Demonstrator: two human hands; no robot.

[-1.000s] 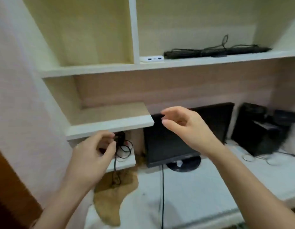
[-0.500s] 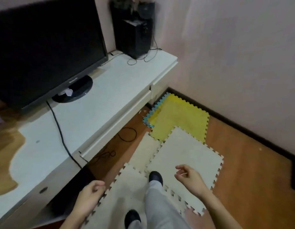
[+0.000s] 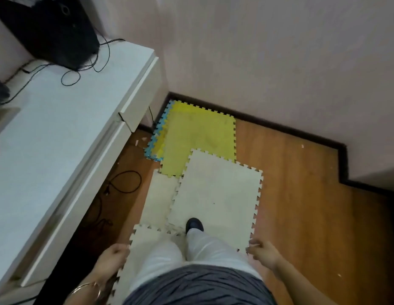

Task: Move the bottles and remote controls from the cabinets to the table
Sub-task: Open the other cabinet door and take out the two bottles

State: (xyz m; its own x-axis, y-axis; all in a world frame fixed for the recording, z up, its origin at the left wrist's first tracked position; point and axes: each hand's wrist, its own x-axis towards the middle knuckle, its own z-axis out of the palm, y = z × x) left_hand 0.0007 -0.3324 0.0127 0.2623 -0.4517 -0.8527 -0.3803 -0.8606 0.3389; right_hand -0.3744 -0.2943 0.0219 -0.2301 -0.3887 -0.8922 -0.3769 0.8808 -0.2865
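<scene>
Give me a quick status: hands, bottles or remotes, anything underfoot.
Left hand and right hand down at sides, apparently empty. No bottles or remotes in view. Foam mats and loose cable on floor.

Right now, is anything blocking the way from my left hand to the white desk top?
Nothing visible does. Your left hand hangs beside your leg, just right of the desk. The black speaker and its cables sit at the desk's far end. No bottle or remote shows in this view.
</scene>
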